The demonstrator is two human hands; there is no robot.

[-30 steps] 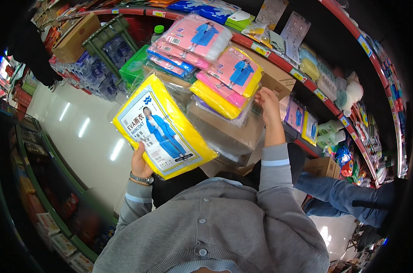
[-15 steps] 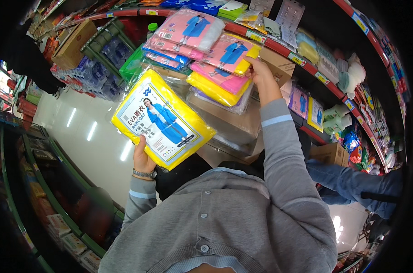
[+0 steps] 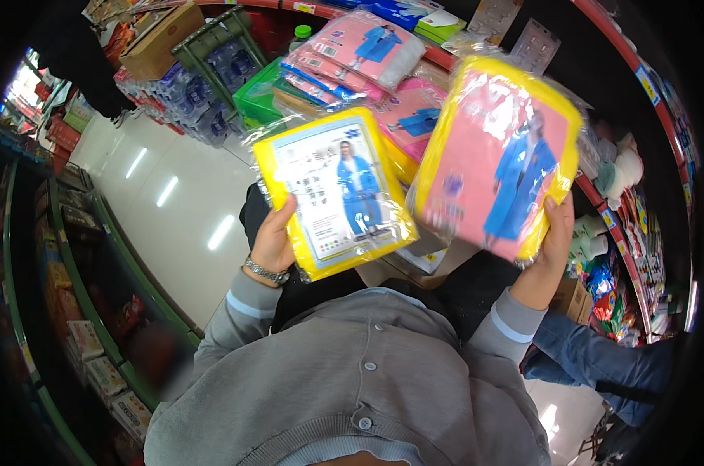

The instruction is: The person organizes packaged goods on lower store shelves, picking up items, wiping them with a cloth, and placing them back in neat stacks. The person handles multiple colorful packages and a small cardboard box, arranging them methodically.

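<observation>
L hand [image 3: 274,237] has a narrow grip on the lower L edge of a flat yellow-and-white plastic-wrapped packet [image 3: 333,194]; R hand [image 3: 552,239] pinches the lower R edge of a flat pink-and-yellow plastic-wrapped packet [image 3: 493,159]. Inner edges v. close; can't tell if touching. Pile of flat pink plastic-wrapped packets [image 3: 360,48] behind, approx. btwn them. Pale glossy tiled floor [image 3: 185,225] gives elbow room on L.

- The head view comes from the left one of two fisheye cameras worn side by side on the person's head.
- It looks steeply down and forward, past the grey sweater [image 3: 305,365] close below the lens.
- The left hand [image 3: 273,242] and right hand [image 3: 555,234] lie near, around mid-height.
- The floor [image 3: 183,221] and shelves [image 3: 129,260] lie farther off, straight edges bending toward the dark rim.
</observation>
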